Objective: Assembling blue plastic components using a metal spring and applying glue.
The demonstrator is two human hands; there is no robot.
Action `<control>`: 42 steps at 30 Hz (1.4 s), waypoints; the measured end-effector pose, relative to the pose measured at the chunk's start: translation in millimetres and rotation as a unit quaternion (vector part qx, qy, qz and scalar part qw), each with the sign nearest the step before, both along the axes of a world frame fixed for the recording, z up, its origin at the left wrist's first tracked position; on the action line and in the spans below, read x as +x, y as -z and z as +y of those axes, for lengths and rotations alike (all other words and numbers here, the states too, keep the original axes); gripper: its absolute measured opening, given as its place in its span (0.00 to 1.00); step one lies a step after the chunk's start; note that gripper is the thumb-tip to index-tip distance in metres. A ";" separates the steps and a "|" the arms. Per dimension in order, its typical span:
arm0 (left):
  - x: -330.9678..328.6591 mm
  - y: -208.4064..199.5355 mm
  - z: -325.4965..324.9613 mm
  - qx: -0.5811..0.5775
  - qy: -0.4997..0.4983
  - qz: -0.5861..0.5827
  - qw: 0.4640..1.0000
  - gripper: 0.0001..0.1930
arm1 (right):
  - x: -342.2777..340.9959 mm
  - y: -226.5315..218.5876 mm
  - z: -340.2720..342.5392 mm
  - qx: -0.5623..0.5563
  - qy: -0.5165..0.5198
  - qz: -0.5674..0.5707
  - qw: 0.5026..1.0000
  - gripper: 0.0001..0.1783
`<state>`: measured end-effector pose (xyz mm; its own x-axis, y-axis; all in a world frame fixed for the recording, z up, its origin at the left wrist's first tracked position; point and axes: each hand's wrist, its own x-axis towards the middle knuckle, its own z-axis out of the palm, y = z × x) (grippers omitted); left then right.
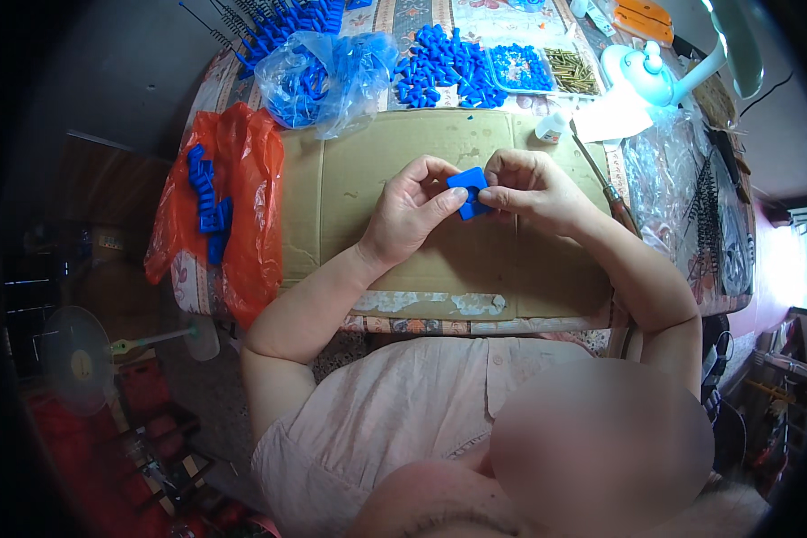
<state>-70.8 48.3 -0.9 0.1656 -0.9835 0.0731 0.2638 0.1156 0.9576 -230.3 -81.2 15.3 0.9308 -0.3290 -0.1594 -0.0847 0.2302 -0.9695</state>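
Observation:
Between my two hands, above the cardboard sheet, is a small square blue plastic piece. My left hand grips its left side, the thumb lying on its face and the fingers behind. At its right edge my right hand pinches with thumb and forefinger. Whether a smaller part sits between the right fingertips is hidden. More blue plastic pieces lie in a row on the red plastic bag to the left.
Along the far side are a clear bag of blue parts, a heap of blue cone-shaped pieces, a tub of small blue bits and brass-coloured pins. A white bottle, a screwdriver and a lamp stand or lie right.

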 end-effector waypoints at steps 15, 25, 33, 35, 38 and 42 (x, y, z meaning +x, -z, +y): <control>-1.2 -0.7 4.3 -0.023 -0.016 -0.049 0.998 0.06 | -3.1 -8.9 3.9 -0.175 0.032 -0.055 0.982 0.08; -2.1 1.9 5.9 -0.114 -0.055 -0.146 0.981 0.06 | -4.2 -9.2 10.5 -0.331 0.020 -0.003 0.943 0.11; -3.0 3.1 5.4 -0.143 -0.059 -0.143 0.978 0.08 | -4.4 -11.2 13.9 -0.413 0.049 -0.035 0.909 0.10; -2.5 2.4 6.3 -0.143 -0.058 -0.150 0.977 0.08 | -4.2 -11.3 14.9 -0.452 0.055 -0.058 0.888 0.08; -2.0 2.3 5.6 -0.160 -0.063 -0.182 0.968 0.08 | -5.5 -8.2 13.5 -0.468 0.059 -0.098 0.876 0.08; -2.2 0.6 5.9 -0.152 -0.056 -0.184 0.969 0.08 | -5.5 -8.3 13.3 -0.472 0.058 -0.099 0.874 0.08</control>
<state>-73.0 54.2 -1.4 0.1766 -0.8844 0.4320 -0.1202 0.4163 0.9013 -235.8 -67.9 23.7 0.8612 -0.3205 0.3945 0.0780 -0.6837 -0.7256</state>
